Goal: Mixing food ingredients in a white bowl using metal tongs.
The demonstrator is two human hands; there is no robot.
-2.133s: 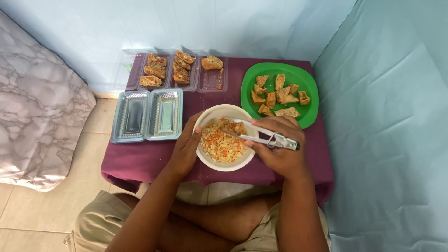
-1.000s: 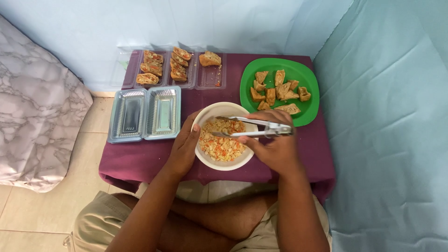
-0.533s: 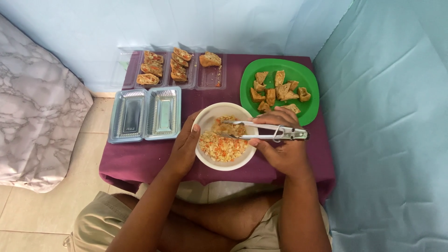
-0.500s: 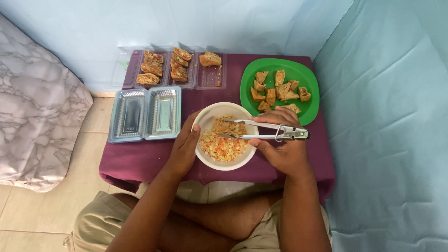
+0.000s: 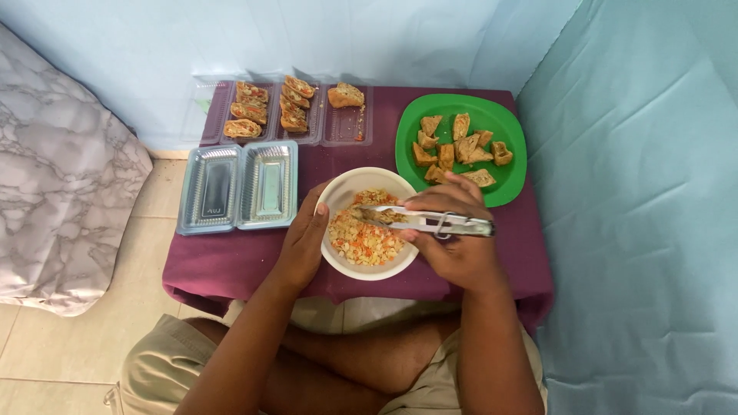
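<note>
A white bowl (image 5: 355,184) of chopped orange and yellow filling sits on the purple-covered table (image 5: 231,257) in front of me. My left hand (image 5: 304,242) rests against the bowl's left side and steadies it. In my right hand (image 5: 453,238) I grip metal tongs (image 5: 430,222), whose tips reach left over the bowl and pinch a brown piece of food (image 5: 387,216) above the filling. Behind the bowl to the right stands a green plate (image 5: 507,192) with several brown fried pieces (image 5: 457,146).
A clear empty two-part plastic container (image 5: 238,187) lies left of the bowl. Behind it a clear tray (image 5: 292,115) holds several filled pieces. A light blue cloth (image 5: 638,192) hangs on the right; a marbled grey cushion (image 5: 61,200) is on the left.
My right hand swung the tongs from the bowl's right rim to lie across the bowl, tips pointing left over the filling with a brown piece in them. The left hand stayed on the bowl.
</note>
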